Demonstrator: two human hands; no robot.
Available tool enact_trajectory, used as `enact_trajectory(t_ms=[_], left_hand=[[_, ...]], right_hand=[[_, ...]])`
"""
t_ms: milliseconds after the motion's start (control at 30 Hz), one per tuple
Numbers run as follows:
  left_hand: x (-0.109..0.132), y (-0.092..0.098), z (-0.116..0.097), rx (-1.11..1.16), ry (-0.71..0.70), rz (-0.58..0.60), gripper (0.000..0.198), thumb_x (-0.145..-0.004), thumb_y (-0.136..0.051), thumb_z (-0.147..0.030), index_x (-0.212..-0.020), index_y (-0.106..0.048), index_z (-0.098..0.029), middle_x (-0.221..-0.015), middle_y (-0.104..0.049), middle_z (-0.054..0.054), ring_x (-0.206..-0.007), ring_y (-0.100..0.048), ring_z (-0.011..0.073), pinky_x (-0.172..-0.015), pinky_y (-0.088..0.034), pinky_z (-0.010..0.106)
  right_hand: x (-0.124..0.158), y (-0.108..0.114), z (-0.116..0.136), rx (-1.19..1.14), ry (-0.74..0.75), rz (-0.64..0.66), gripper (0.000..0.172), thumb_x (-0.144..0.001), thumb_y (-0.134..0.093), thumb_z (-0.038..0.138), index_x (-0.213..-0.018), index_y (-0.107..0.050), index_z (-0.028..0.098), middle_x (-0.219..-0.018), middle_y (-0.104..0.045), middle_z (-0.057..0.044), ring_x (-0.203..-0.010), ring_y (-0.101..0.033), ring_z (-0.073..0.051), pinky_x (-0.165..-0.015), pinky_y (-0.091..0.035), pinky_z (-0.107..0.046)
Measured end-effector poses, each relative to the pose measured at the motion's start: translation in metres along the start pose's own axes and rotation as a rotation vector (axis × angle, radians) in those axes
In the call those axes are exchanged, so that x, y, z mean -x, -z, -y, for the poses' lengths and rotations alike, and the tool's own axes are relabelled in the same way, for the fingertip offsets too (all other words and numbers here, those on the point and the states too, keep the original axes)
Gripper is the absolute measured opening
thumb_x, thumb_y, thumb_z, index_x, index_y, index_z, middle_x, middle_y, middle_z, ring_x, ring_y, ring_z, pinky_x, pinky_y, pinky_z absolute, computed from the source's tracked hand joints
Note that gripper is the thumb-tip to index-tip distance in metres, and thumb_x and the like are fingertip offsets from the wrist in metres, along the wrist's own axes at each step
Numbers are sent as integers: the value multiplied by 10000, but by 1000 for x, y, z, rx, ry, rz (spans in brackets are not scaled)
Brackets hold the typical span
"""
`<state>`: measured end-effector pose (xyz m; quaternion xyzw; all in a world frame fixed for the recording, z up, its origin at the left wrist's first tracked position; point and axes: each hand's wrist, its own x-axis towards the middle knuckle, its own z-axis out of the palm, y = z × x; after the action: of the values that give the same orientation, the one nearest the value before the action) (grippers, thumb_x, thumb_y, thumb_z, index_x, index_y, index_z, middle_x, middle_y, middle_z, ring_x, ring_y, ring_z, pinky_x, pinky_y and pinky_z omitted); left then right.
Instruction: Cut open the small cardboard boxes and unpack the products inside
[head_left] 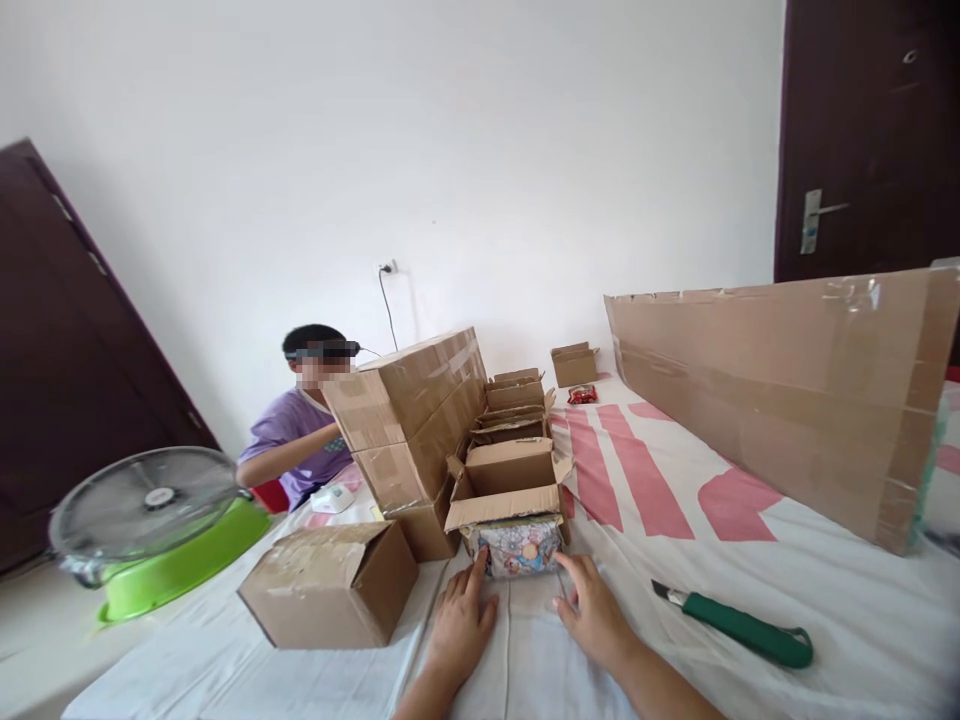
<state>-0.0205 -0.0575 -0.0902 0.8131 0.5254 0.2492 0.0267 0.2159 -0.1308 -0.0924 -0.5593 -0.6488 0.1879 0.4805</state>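
Observation:
A small opened cardboard box (504,478) lies on its side on the white and pink cloth, mouth toward me, with a colourful printed pack (520,547) showing in the opening. My left hand (459,625) rests flat on the cloth, fingers stretched, fingertips touching the pack's left edge. My right hand (596,612) lies flat too, index finger at the pack's right lower corner. Neither hand holds anything.
A closed brown box (330,582) sits left of my hands, larger taped boxes (411,410) behind it. A green-handled utility knife (739,627) lies at right. A long cardboard panel (795,380) stands right. A fan (146,505) on a green basin and a seated person (300,440) are at left.

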Motion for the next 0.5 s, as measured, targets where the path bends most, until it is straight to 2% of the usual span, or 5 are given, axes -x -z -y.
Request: enact_trajectory(t_ms=[100,167,300,400,500], left_hand=[[13,5,-2,52,-39,-106,580,-840,-455,-201,-1417,-449,-142,-1324,-592,158,-1237,-552,286,-1045,-450,462],[26,21,-6,50,-110,-199,460,-880,-436,-217,-1327,-530,-166,-1314,-586,152,-1249,-540,283,-1057,-441,463],[37,90,6,-11,-212,-398,280,-885,-509,-298,-1125,-637,-230,-1243,-607,126,-1233,-541,295,-1072,-414,469],[18,155,48,-8,85,-656,349,-876,-520,-402,-1129,-610,-180,-1318,-548,148,-1335,-434,325,-1149,-298,516],[-7,203,106,62,584,-734,487,-865,-505,-441,-1252,-550,-149,-1466,-417,154,-1417,-284,370,-1168,-173,585]], right_hand=[[2,0,-1,4,-4,13,562,-782,-570,153,-1340,-525,200,-1103,-570,-99,-789,-606,-199,-844,-530,-405],[3,1,-1,3,-7,36,566,-807,-556,172,-1368,-496,212,-1108,-559,-94,-795,-600,-195,-850,-524,-399],[6,5,5,-17,22,93,518,-848,-526,199,-1361,-487,261,-1091,-567,-66,-767,-593,-177,-809,-538,-375],[8,7,11,-25,64,110,444,-844,-528,214,-1286,-543,257,-1116,-579,-70,-787,-602,-186,-806,-544,-380],[8,7,14,-22,73,125,372,-847,-527,241,-1214,-586,241,-1153,-585,-88,-815,-614,-201,-808,-550,-390]])
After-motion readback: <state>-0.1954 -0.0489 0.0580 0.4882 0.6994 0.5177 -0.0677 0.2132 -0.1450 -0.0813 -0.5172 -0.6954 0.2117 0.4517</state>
